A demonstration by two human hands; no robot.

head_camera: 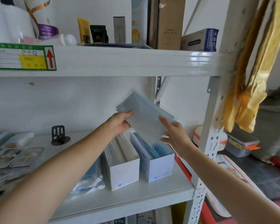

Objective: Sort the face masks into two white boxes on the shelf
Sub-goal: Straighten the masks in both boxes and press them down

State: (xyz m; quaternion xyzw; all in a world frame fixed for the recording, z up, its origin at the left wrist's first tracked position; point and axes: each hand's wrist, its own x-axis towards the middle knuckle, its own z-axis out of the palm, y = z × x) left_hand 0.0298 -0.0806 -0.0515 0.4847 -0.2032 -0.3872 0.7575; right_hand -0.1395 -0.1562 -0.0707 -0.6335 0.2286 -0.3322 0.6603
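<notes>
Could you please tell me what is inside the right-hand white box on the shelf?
The right white box holds blue face masks standing on edge. Its rear part is covered by the mask stack held in both hands, so that part cannot be seen.

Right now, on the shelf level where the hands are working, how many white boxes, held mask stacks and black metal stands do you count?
White boxes: 2, left box with pale masks, right box with blue masks
Held mask stacks: 1, blue stack between left hand and right hand
Black stands: 1
Total: 4
</notes>
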